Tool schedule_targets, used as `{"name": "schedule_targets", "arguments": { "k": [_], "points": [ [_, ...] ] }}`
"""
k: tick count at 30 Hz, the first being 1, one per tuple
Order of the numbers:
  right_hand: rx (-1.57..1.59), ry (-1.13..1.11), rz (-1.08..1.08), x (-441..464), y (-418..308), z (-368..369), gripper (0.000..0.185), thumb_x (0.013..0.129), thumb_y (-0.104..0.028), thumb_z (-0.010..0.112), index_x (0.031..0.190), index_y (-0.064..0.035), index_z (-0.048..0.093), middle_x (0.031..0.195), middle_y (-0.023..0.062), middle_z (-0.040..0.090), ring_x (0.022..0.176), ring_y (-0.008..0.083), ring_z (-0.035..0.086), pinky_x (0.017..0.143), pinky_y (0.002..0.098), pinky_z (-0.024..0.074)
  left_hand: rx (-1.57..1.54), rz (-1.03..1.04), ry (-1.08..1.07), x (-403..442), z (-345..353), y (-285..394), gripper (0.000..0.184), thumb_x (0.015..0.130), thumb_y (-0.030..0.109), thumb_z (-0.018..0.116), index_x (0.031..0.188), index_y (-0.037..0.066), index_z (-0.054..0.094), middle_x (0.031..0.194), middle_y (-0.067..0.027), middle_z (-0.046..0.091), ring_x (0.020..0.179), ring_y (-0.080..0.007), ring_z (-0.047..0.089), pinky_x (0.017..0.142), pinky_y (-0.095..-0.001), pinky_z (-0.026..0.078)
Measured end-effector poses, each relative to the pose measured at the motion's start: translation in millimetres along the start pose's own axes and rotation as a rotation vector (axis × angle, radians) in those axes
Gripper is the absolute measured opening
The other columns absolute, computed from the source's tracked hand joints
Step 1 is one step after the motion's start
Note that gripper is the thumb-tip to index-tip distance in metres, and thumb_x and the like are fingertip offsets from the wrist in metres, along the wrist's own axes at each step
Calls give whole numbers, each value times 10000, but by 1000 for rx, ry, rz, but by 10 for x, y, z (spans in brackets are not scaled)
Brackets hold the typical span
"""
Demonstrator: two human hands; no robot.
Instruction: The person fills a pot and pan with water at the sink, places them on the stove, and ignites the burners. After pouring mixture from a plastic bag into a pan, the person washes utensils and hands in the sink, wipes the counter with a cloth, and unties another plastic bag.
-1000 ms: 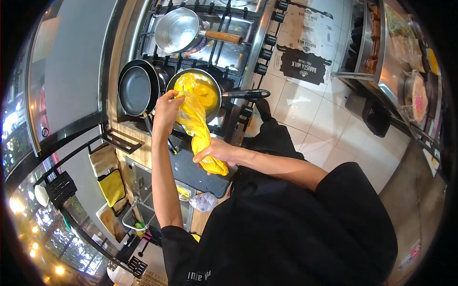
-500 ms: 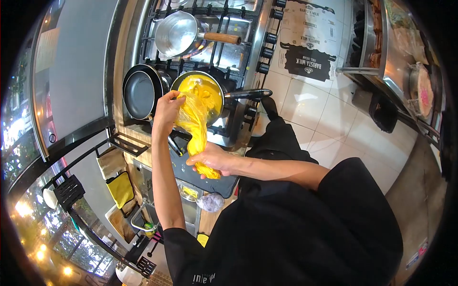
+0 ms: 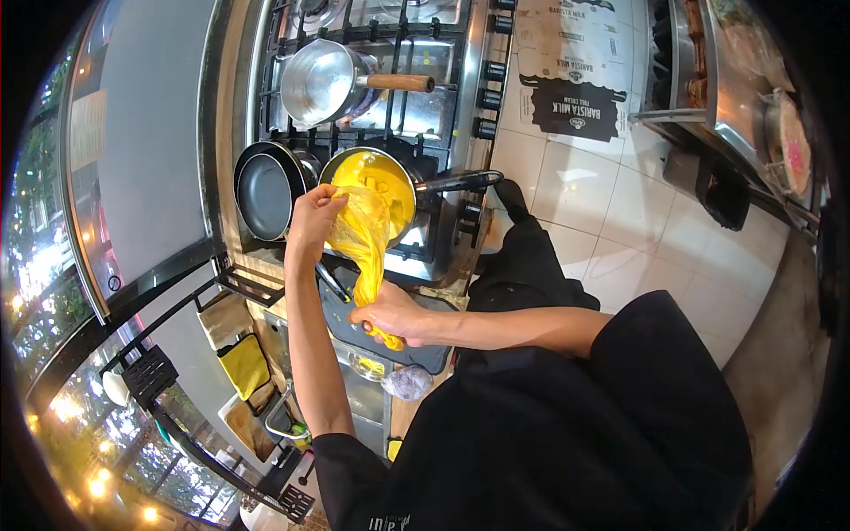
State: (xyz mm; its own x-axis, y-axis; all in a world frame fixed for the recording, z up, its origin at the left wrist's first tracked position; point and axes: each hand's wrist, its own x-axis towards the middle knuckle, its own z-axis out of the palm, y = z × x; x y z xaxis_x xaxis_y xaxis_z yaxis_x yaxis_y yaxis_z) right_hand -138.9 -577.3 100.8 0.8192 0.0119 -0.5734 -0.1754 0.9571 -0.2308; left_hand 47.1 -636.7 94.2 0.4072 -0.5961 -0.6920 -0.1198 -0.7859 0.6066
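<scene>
Kitchen, gas stove (image 3: 423,111). Wooden-handled saucepan (image 3: 317,84) at far side, stacked black pans (image 3: 266,196) crowding left. Frying pan (image 3: 411,180) holds yellow liquid; handle juts past stove's knob edge, tiled floor (image 3: 575,190) stretching right with flattened carton (image 3: 574,111). Yellow plastic bag (image 3: 368,265) reaches over pan: left hand (image 3: 313,221) pinches pan end, right hand (image 3: 391,315) squeezes lower end above black board (image 3: 427,352).

L hand (image 3: 314,219) pinching the bag (image 3: 370,261) near its mouth, over the pan (image 3: 400,232); R hand (image 3: 394,315) gripping the twisted lower end. Yellow mix (image 3: 391,180) in the pan. Pot (image 3: 317,81) w/ wooden handle (image 3: 398,82) nearby on the hob (image 3: 421,117), dark pans (image 3: 266,196) stacked alongside.
</scene>
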Motion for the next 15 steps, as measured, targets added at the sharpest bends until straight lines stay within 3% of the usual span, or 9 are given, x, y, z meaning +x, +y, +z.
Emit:
{"name": "schedule_targets", "arguments": {
  "k": [7,11,15],
  "points": [
    [352,41,29,-191,-175,276,192,865,-183,633,836,-65,484,650,8,502,517,94,480,403,257,394,-35,-60,-14,86,-34,20,112,880,53,621,958,-27,626,801,-59,654,681,-107,618,606,-228,481],
    [235,45,29,-143,-138,318,216,875,-228,633,843,-61,499,631,-9,480,491,89,446,405,256,362,-12,-73,-28,76,-52,55,113,881,53,619,960,-26,628,788,-64,655,660,-109,616,585,-233,481],
    [218,99,-14,46,6,374,170,821,-156,655,845,-70,511,601,-29,434,458,71,389,408,258,287,28,-72,-22,71,-72,85,98,882,60,619,940,-18,630,780,-68,656,647,-111,615,569,-240,480]
  ]
}}
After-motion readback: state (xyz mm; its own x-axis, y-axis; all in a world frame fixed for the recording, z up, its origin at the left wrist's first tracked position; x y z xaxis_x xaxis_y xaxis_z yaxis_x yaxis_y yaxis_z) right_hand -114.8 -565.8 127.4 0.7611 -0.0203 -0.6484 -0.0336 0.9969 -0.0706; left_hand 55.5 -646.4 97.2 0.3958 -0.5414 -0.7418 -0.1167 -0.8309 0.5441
